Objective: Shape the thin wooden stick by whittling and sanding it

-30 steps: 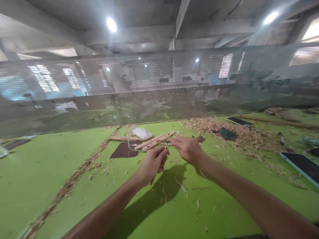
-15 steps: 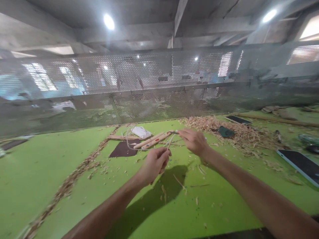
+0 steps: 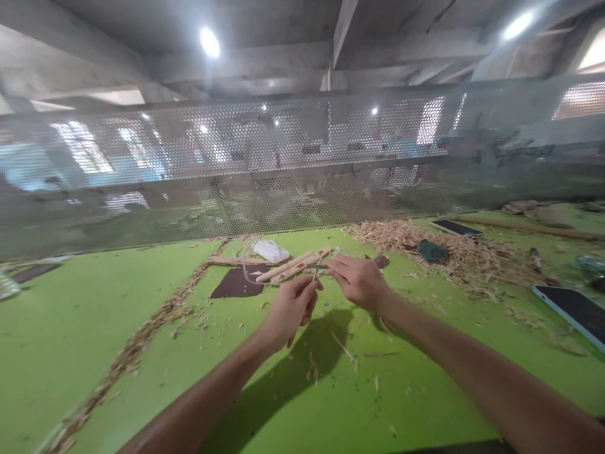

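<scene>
My left hand is closed around a thin pale wooden stick, whose upper end pokes up past the fingers. Closed too, my right hand grips a small knife; its narrow grey blade points left and lies close to the stick's upper end, though contact cannot be made out. The fingers hide the knife's handle. Just behind my left hand lie pale wooden rods, one with red spots. A dark brown sheet and a white packet with a white cord are beside them.
Wood shavings heap at the back right, with a dark green scrap on them. One phone lies behind the heap, another phone at the right. A perforated metal screen borders the green table at the back.
My right hand has moved slightly down and left, bringing the knife blade from beyond the stick's tip to near its upper end. My left hand stays nearly in place.
</scene>
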`<action>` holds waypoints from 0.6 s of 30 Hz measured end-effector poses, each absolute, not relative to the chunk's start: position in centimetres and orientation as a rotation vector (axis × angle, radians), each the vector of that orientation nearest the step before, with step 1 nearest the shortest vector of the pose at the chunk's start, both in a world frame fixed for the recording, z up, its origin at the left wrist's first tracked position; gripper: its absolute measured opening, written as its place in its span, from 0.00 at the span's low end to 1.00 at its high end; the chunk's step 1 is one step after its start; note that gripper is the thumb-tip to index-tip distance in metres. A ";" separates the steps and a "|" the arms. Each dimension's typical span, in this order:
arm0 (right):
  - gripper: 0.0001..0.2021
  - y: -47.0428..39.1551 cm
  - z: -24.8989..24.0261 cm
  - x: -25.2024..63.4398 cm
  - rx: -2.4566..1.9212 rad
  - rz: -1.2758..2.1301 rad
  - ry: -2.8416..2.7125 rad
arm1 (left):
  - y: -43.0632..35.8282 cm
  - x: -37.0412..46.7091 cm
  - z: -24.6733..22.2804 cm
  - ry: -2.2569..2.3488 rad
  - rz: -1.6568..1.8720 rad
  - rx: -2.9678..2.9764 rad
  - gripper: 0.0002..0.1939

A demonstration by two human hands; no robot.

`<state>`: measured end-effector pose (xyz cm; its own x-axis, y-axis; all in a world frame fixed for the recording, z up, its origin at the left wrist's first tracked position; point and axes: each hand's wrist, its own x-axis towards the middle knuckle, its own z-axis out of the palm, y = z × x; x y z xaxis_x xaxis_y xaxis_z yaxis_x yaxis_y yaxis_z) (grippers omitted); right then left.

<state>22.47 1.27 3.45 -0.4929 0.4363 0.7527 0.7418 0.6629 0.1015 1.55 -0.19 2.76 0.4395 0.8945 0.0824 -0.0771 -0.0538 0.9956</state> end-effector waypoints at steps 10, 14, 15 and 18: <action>0.15 0.9 3.8 21.8 -0.857 -0.750 -2.150 | -0.6 1.9 2.9 0.802 0.974 1.416 0.18; 0.16 1.0 3.7 21.8 -0.902 -0.760 -2.159 | -0.4 1.7 2.7 0.822 0.971 1.434 0.17; 0.17 1.0 3.7 21.9 -0.921 -0.762 -2.171 | -0.4 1.7 2.7 0.822 0.969 1.436 0.17; 0.17 1.2 3.8 22.6 -1.002 -0.760 -2.177 | -0.4 1.8 2.5 0.817 0.951 1.434 0.17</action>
<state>22.56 1.25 3.82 -0.5223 0.4473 0.7260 0.8019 0.5473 0.2397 1.78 -0.38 2.47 0.4249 0.9004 0.0936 -0.0432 -0.0831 0.9956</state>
